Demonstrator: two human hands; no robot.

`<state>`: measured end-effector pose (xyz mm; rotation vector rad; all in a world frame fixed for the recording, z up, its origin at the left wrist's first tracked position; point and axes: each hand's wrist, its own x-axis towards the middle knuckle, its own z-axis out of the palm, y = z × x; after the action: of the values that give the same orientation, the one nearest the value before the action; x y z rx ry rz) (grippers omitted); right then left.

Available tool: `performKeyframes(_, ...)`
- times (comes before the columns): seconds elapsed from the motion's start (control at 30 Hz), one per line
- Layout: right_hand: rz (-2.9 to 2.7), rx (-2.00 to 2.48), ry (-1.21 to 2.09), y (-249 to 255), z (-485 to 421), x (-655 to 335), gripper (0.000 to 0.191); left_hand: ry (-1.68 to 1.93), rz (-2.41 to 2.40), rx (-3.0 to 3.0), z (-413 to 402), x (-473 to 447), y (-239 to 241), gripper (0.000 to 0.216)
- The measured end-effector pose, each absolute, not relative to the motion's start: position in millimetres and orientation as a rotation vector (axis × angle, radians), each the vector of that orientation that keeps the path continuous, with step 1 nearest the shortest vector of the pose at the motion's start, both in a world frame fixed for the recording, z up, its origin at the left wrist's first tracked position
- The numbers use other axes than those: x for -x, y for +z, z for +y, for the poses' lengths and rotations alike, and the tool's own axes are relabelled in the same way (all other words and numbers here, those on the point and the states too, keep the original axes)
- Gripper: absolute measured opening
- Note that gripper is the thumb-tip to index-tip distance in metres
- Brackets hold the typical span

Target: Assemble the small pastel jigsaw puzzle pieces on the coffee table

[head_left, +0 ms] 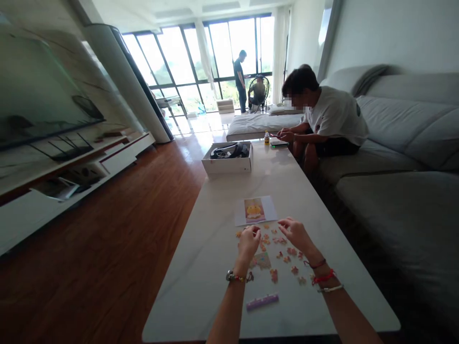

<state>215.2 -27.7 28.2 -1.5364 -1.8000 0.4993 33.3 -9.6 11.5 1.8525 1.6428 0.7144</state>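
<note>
Puzzle pieces (287, 259) at the sheet's (256, 210) five o'clock seem light, best edge-pinched; left hand (250, 241), right hand (294, 233) curled, grip unclear.

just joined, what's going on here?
A left hand and right hand, fingers bent, are over loose puzzle pieces on a white table; whether either holds one is too small to tell. What looks like a joined patch lies between them, nearer the camera. A printed picture lies beyond, a purple strip nearest.
</note>
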Motion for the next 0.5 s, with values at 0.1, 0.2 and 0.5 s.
performKeyframes(0.1, -1.810, 1.541, 0.477, 29.8, -29.0, -213.4, 0.018, 0.706, 1.649, -1.851, -7.6, -33.9, 15.0, 0.017)
performKeyframes(0.2, -1.813, 1.545, 0.474, 27.7, -30.3, -213.1, 0.018, 0.700, 1.652, -1.850, -7.8, -34.3, 15.9, 0.018)
performKeyframes(0.5, -1.803, 1.529, 0.479, 29.4, -31.5, -216.7, 0.017, 0.710, 1.669, -1.804, -15.1, -32.8, 21.5, 0.018)
